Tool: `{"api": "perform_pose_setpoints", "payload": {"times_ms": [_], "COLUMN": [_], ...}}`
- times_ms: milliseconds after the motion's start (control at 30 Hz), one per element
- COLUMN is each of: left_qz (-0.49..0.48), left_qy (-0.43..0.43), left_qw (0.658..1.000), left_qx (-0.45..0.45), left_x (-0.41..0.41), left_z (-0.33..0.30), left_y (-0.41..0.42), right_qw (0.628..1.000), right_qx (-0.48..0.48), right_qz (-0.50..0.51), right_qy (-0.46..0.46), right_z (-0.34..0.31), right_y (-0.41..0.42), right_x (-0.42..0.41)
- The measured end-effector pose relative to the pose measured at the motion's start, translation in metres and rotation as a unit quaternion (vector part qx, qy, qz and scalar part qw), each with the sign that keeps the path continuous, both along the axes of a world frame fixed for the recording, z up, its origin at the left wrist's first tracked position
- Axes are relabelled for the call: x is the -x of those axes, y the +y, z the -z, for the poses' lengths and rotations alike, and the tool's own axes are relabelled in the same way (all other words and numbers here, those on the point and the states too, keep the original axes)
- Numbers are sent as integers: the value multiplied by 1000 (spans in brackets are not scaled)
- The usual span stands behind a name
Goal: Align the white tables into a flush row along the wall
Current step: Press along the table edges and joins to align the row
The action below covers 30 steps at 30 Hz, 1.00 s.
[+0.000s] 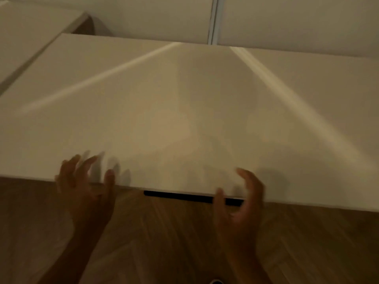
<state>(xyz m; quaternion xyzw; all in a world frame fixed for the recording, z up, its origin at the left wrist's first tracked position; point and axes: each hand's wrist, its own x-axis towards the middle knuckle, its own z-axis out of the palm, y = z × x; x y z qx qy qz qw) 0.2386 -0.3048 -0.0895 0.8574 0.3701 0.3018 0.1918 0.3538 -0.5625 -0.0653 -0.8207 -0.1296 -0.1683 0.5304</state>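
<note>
White tables, two; left hand, right hand, fingers spread, holding nothing.

Two bare hands reach forward, low in the frame, both blurred by motion.

The left hand, lower left of centre, has its fingers spread and loosely bent, thumb angled inward, forearm running down to the bottom edge. The right hand, lower right of centre, is cupped with fingers arched over and thumb raised, palm facing inward; neither hand grips anything.
</note>
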Motion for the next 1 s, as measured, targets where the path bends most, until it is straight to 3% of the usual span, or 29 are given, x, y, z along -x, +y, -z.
{"api": "perform_pose_setpoints", "payload": {"times_ms": [67,167,367,500,567,867,1000], "left_qz": [84,171,209,210,247,326,363], "left_qy": [124,202,307,297,306,319,273], "left_qw": [985,960,921,920,903,865,859], "left_qx": [-83,-88,-120,-143,-176,-208,-234], "left_x": [19,45,63,75,74,74,67], "left_z": [-1,-15,-12,-9,-14,-14,-1], "left_y": [35,74,138,195,210,272,280], "right_qw": [986,934,844,795,779,793,787], "right_qx": [67,185,346,456,501,490,500], "right_qz": [-150,-304,-407,-384,-360,-340,-331], "right_qy": [22,28,-54,-111,-116,-128,-144], "right_z": [1,-1,0,7,8,2,7], "right_y": [30,85,181,226,250,363,375], "right_x": [2,6,26,39,45,94,90]}}
